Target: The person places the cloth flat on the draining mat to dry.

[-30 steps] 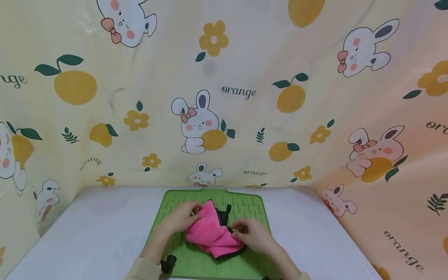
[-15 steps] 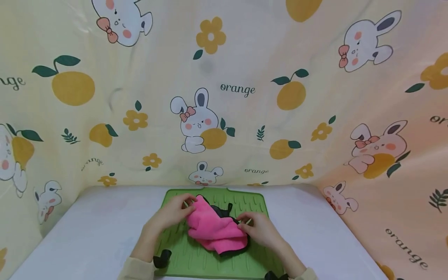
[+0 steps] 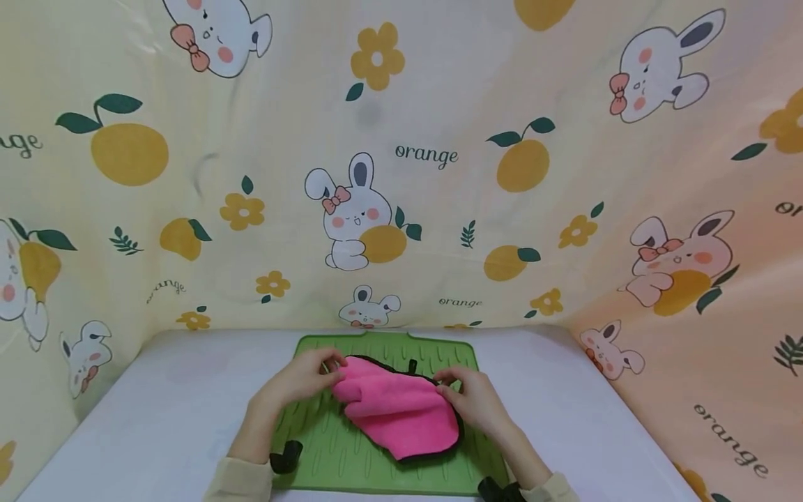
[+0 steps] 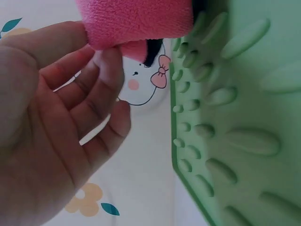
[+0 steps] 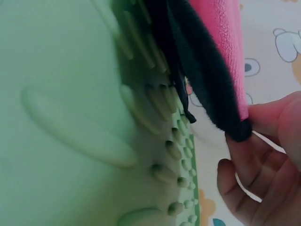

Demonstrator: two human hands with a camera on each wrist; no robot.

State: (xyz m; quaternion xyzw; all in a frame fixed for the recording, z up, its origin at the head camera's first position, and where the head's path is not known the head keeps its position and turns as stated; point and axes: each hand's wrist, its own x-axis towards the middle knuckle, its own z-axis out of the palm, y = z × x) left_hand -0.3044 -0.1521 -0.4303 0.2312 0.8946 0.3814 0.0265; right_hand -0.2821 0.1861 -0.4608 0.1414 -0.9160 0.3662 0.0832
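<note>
A fluffy pink cloth (image 3: 404,411) with black edging and a small black loop (image 3: 413,366) is spread over a ribbed green mat (image 3: 314,467). My left hand (image 3: 307,376) pinches its upper left corner between thumb and fingers; the left wrist view shows the pink pile (image 4: 136,21) at those fingertips. At the upper right edge, my right hand (image 3: 473,397) pinches the black border (image 5: 237,129) between thumb and forefinger. In the right wrist view the cloth's dark underside hangs above the mat. Its near side slopes down toward me with a few soft folds.
The mat lies on a white table (image 3: 182,404). Behind and beside it rises a cream curtain (image 3: 426,230) printed with rabbits and oranges. Black wrist pieces (image 3: 286,457) sit by both sleeves.
The bunched cloth has been unfolded and drawn wider, its pink side now covering the dark part. Both hands have moved apart, the right one up and to the right.
</note>
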